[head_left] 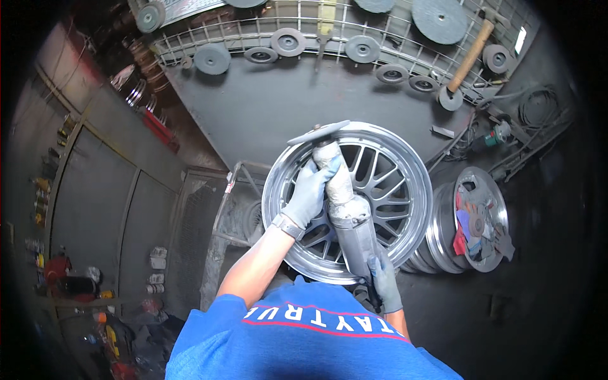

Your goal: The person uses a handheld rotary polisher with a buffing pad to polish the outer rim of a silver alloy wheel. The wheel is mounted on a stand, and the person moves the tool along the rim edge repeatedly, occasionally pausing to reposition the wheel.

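Both my hands wear grey gloves and hold a long angle grinder (pixel 356 237) above a multi-spoke wheel rim (pixel 415 183). My left hand (pixel 308 193) is closed around the tape-wrapped front part near the grinder's head. Lower down, my right hand (pixel 384 282) grips the rear of the dark grey body. A grey disc (pixel 320 132) is fitted at the tool's far end, seen nearly edge-on over the rim's upper left edge. Below the tool, the rim's bright outer lip and spokes show; part of its centre is hidden by the grinder and my left hand.
Several discs (pixel 288 42) and a hammer (pixel 472 57) hang on a wire grid (pixel 253 25) ahead. More wheel rims (pixel 443 221) lie to the right, one holding rags and a disc. A metal frame stand (pixel 244 183) is left of the rim. Shelves with bottles line the left.
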### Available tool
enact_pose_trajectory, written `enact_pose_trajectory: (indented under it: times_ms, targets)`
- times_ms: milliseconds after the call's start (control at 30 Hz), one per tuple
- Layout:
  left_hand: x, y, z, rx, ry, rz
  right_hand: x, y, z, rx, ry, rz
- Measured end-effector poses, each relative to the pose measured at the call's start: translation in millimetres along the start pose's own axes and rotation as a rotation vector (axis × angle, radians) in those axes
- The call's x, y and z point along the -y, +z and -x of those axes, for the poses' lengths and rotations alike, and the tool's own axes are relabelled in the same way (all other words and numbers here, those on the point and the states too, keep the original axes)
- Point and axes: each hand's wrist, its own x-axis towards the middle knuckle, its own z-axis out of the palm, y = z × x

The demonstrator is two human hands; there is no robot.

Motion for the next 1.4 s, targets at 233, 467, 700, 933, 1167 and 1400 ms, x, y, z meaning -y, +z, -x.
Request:
enact_pose_trajectory:
  times_ms: [233,467,700,933,1167,1400]
  targets:
    - [22,-52,47,-0.071,0.170,0.136,24,-39,-12,0.121,-0.036,0.402]
    - [34,-63,77,-0.154,0.241,0.217,59,-47,-25,0.232,-0.016,0.503]
    - [7,-28,38,-0.093,0.251,-0.129,34,-28,-15,0.101,0.038,0.203]
    - [14,-31,41,-0.098,0.192,0.114,25,-39,-18,0.133,0.048,0.214]
    - [16,-40,53,-0.102,0.261,-0.050,11,-39,-18,0.173,-0.005,0.294]
    - [0,13,4,-0.025,0.056,-0.023,19,-10,-5,0.040,0.018,-0.066]
